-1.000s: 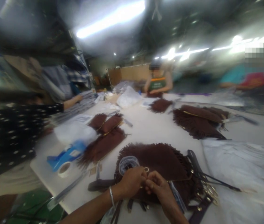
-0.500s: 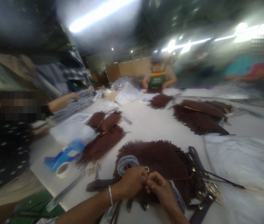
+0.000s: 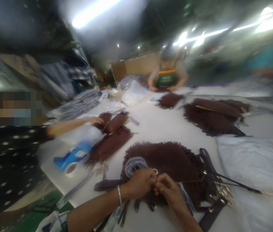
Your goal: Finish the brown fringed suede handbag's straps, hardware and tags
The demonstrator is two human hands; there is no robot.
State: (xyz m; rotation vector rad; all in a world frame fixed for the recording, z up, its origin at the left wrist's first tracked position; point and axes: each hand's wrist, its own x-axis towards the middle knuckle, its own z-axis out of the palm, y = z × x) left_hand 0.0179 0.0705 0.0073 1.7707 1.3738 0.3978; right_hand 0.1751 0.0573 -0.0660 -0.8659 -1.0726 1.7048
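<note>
Fringe bag (image 3: 167, 158) under a very tight two-handed pinch

So the brown bag is lying flat on the white table (image 3: 148, 124), right in front of the wearer. Left hand (image 3: 140, 183) and right hand (image 3: 169, 190) meet over its front, both curled in, thumbs and fingertips bunched together practically touching. Whatever's between those fingertips is too small to make out, so I can't tell what either one has hold of. A little gold ring (image 3: 155, 171) pokes up just beyond them, and a round bundle in clear plastic (image 3: 130, 167) sits on the bag by the left hand. Silvery bracelet (image 3: 119, 196) on the left wrist. Gold hardware (image 3: 227, 193) and dark straps (image 3: 206, 158) spill out on the right.

Off to the left: blue tape dispenser (image 3: 74, 155), roll of white tape (image 3: 71, 169) right beside it, then some brown fringed pieces (image 3: 112, 143) with a co-worker's hand (image 3: 97, 120) reaching over to them. Another brown pile (image 3: 213, 116) is further back on the right, and someone in a green apron (image 3: 166, 79) is at the far edge.
</note>
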